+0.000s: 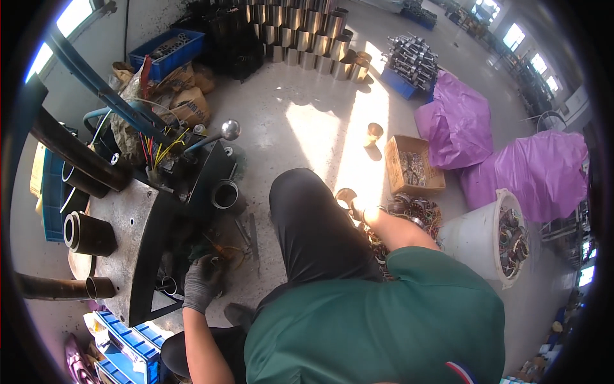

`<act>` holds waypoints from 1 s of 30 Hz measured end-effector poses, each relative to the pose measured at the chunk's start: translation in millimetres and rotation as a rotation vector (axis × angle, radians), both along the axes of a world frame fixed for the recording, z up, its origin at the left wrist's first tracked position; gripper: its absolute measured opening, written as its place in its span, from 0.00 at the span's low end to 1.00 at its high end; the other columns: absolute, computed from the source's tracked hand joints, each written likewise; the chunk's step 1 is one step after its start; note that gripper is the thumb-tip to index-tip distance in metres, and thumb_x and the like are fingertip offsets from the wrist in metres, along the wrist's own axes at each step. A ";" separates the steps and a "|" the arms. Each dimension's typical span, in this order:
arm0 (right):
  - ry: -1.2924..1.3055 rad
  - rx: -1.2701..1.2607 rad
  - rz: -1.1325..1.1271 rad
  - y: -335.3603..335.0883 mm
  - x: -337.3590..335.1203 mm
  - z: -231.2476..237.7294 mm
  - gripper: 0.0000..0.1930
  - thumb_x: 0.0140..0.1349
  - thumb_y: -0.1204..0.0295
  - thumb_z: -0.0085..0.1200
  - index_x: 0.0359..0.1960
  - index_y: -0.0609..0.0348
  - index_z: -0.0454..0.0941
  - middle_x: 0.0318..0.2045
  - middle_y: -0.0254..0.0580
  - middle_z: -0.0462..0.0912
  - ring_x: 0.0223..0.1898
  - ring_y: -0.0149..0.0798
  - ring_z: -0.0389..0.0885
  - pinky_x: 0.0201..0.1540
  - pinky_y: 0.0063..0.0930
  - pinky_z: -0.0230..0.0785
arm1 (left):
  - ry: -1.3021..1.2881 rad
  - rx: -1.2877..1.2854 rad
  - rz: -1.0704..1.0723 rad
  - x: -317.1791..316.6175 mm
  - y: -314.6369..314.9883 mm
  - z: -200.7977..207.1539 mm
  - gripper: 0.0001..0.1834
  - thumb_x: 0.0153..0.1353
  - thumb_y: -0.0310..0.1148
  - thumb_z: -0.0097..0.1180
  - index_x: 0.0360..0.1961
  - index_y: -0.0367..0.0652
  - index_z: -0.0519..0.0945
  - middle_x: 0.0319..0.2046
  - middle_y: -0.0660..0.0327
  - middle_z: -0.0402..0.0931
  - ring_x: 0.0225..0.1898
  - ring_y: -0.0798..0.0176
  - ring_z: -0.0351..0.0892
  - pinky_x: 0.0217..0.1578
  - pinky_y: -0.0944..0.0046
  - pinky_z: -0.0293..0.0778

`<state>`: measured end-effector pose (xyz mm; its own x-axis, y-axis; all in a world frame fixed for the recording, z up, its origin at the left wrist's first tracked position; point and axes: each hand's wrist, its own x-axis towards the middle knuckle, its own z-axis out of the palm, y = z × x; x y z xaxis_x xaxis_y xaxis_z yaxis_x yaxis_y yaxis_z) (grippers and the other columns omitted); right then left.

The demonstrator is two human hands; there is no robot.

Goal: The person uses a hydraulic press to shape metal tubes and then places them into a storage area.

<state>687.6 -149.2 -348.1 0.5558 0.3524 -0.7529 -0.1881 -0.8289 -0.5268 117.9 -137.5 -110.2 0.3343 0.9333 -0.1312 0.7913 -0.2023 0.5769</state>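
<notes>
My left hand point(201, 285), in a grey knit glove, is low beside the dark-edged machine table point(131, 214). Its fingers merge with dark shapes, so their grip cannot be made out. My bare right hand point(362, 210) reaches to the right of my knee and is closed on a shiny metal sleeve point(346, 198); bright sunlight washes out the fingers. Under that forearm lies a pile of wire-wound motor stators point(412, 210). A dark metal cylinder point(226, 195) stands open end up by the machine, near a lever with a ball knob point(230, 130).
Rows of metal sleeves point(307, 38) stand at the back; one sleeve point(373, 133) stands alone on the floor. To the right are a carton of small parts point(400, 169), purple bags point(457, 121) and a white bucket point(470, 237) of stators. Blue crates point(131, 339) stand lower left.
</notes>
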 end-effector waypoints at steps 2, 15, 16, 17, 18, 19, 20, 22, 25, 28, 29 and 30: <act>0.099 0.017 -0.174 -33.5 -4.4 -28.6 0.13 0.63 0.68 0.52 0.44 0.61 0.82 0.30 0.47 0.83 0.27 0.41 0.83 0.28 0.35 0.74 | 0.034 -0.069 0.003 -3.1 -2.3 -13.8 0.20 0.61 0.41 0.64 0.51 0.44 0.84 0.48 0.45 0.81 0.50 0.40 0.81 0.52 0.47 0.77; 0.062 0.359 -0.581 22.8 96.0 -66.9 0.16 0.66 0.63 0.51 0.49 0.60 0.79 0.44 0.51 0.82 0.39 0.47 0.84 0.41 0.41 0.76 | -0.286 0.191 0.387 -115.5 -32.9 25.8 0.24 0.63 0.16 0.59 0.62 0.38 0.77 0.56 0.58 0.81 0.57 0.62 0.79 0.60 0.63 0.73; 0.042 0.399 -0.590 34.6 107.6 -63.8 0.17 0.67 0.63 0.51 0.50 0.60 0.78 0.46 0.51 0.82 0.40 0.47 0.84 0.42 0.41 0.76 | -0.315 0.285 0.363 -139.6 -47.3 37.1 0.25 0.63 0.16 0.58 0.63 0.37 0.77 0.57 0.56 0.81 0.59 0.60 0.78 0.61 0.62 0.72; 0.022 0.435 -0.593 45.8 114.5 -60.9 0.17 0.67 0.62 0.51 0.50 0.60 0.78 0.47 0.52 0.82 0.41 0.47 0.84 0.43 0.41 0.76 | -0.191 0.276 0.413 -169.5 -60.6 51.3 0.24 0.66 0.17 0.57 0.63 0.35 0.76 0.59 0.54 0.80 0.60 0.59 0.78 0.63 0.60 0.72; 0.009 0.466 -0.589 55.0 117.6 -57.7 0.17 0.67 0.62 0.51 0.51 0.60 0.78 0.48 0.52 0.82 0.42 0.48 0.84 0.44 0.42 0.76 | -0.290 0.355 0.490 -194.0 -75.0 53.1 0.22 0.69 0.20 0.56 0.64 0.35 0.76 0.59 0.55 0.80 0.59 0.59 0.78 0.63 0.60 0.72; -0.001 0.497 -0.581 63.0 117.7 -53.8 0.17 0.67 0.62 0.51 0.51 0.60 0.78 0.49 0.52 0.82 0.43 0.48 0.84 0.45 0.42 0.76 | -0.320 0.350 0.621 -223.4 -97.0 58.8 0.21 0.71 0.22 0.55 0.64 0.35 0.76 0.59 0.55 0.80 0.59 0.59 0.79 0.62 0.60 0.72; -0.009 0.531 -0.569 69.0 113.3 -50.3 0.18 0.68 0.61 0.51 0.52 0.60 0.77 0.50 0.52 0.82 0.44 0.49 0.84 0.45 0.43 0.77 | -0.231 0.345 0.760 -254.9 -116.0 63.7 0.20 0.72 0.23 0.55 0.64 0.35 0.76 0.58 0.55 0.81 0.57 0.59 0.79 0.62 0.59 0.73; 0.002 0.557 -0.524 73.7 95.0 -45.0 0.18 0.68 0.61 0.51 0.52 0.60 0.77 0.53 0.53 0.82 0.46 0.50 0.84 0.47 0.43 0.77 | -0.281 0.442 0.915 -303.7 -171.1 54.3 0.18 0.71 0.27 0.58 0.60 0.33 0.78 0.55 0.55 0.82 0.54 0.58 0.80 0.59 0.58 0.75; 0.106 0.506 -0.247 66.6 57.9 -44.5 0.13 0.65 0.72 0.53 0.50 0.56 0.80 0.37 0.43 0.84 0.28 0.37 0.82 0.28 0.37 0.71 | 0.119 0.431 0.868 -345.7 -253.9 32.0 0.34 0.64 0.44 0.65 0.66 0.40 0.70 0.61 0.53 0.75 0.62 0.48 0.73 0.67 0.54 0.64; 0.208 0.335 0.011 65.2 8.8 -66.6 0.09 0.64 0.68 0.55 0.46 0.49 0.80 0.42 0.40 0.85 0.42 0.37 0.82 0.46 0.47 0.70 | -0.150 0.303 1.165 -320.7 -348.5 -8.8 0.16 0.69 0.27 0.59 0.56 0.33 0.79 0.53 0.53 0.82 0.53 0.57 0.80 0.59 0.59 0.75; 0.260 0.300 0.153 72.7 -7.2 -77.1 0.10 0.65 0.68 0.55 0.46 0.49 0.80 0.42 0.40 0.85 0.42 0.38 0.82 0.46 0.47 0.70 | -0.022 0.269 1.232 -305.8 -371.9 -25.1 0.15 0.70 0.26 0.57 0.56 0.33 0.79 0.53 0.53 0.82 0.53 0.57 0.80 0.59 0.60 0.75; 0.297 0.280 0.270 75.6 -18.7 -86.7 0.10 0.65 0.67 0.54 0.47 0.49 0.79 0.42 0.40 0.85 0.42 0.38 0.82 0.45 0.48 0.71 | -0.089 0.275 1.287 -284.9 -399.7 -41.9 0.15 0.70 0.26 0.57 0.56 0.33 0.79 0.52 0.54 0.82 0.53 0.57 0.80 0.58 0.60 0.75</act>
